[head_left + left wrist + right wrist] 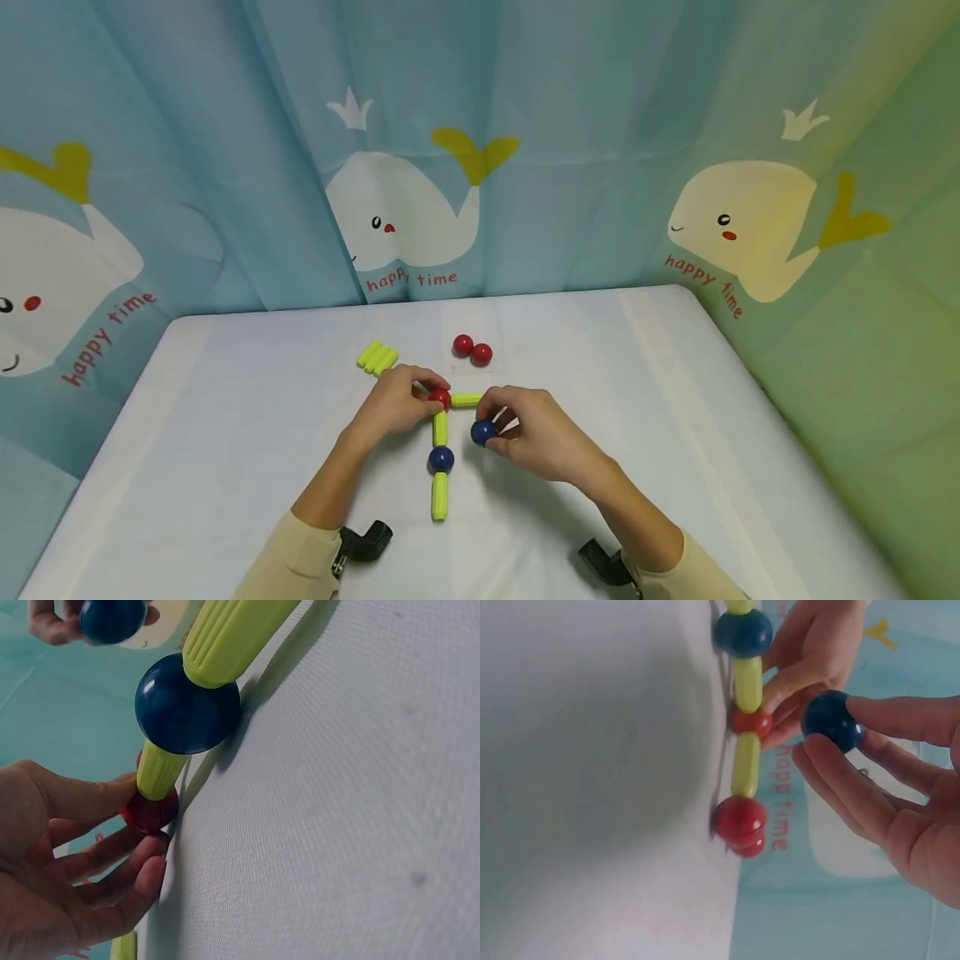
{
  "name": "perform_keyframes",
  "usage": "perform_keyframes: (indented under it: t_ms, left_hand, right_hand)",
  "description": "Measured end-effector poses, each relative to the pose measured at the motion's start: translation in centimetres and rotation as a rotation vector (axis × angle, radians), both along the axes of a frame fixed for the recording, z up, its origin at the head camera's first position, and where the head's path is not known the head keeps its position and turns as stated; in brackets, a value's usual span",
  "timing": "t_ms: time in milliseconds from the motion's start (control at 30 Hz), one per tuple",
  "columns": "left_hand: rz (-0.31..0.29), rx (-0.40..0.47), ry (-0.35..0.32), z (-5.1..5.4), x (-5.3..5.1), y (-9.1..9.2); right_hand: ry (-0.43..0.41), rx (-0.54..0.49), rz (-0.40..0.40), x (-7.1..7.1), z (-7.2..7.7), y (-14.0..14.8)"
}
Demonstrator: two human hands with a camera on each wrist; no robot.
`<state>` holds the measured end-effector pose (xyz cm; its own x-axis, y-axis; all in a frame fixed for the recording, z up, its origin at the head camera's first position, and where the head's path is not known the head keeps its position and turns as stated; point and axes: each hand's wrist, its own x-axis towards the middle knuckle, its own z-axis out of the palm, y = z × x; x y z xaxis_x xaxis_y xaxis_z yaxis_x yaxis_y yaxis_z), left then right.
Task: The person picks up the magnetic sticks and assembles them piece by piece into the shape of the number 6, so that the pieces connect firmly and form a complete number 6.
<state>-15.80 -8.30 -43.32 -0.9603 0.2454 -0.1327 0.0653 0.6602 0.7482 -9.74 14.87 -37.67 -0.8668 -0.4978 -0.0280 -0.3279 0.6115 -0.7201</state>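
My left hand (402, 400) (82, 855) pinches a red ball (440, 399) (150, 811) between thumb and fingers. From that ball one yellow-green rod (467, 400) (745, 765) runs right and another (440, 429) runs toward me to a blue ball (441, 459) (186, 705) lying on the table. A third rod (439, 497) continues from this blue ball toward me. My right hand (543, 433) (907, 780) holds a second blue ball (483, 432) (831, 721) in its fingertips, raised off the table beside the right-hand rod.
Two red balls (472, 350) sit side by side farther back on the white table (247, 450). Several yellow-green rods (377, 357) lie together behind my left hand. A curtain with whale prints (570, 217) hangs behind the table.
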Motion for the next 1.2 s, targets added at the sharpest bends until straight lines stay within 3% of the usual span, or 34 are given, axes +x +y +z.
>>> perform_keyframes:
  t_ms: [267,600,800,1033,1200]
  left_hand:
    - [0.006,0.012,0.006,0.4,-0.1,-0.2]
    - [0.009,0.024,0.003,0.0,0.2,-0.5]
    - [0.020,0.026,0.000,-0.2,0.5,-0.7]
    - [0.008,0.032,0.017,-0.2,0.1,-0.4]
    - [0.004,0.032,0.024,-0.2,0.0,-0.2]
  right_hand:
    - [-0.070,0.034,0.214,1.1,0.7,-1.1]
    - [-0.081,0.105,0.422,2.8,-0.3,-3.0]
    - [0.005,0.139,0.518,3.8,-1.0,-3.8]
    - [0.116,0.178,0.577,4.4,-1.6,-4.4]
    - [0.145,0.212,0.593,4.5,-2.1,-4.7]
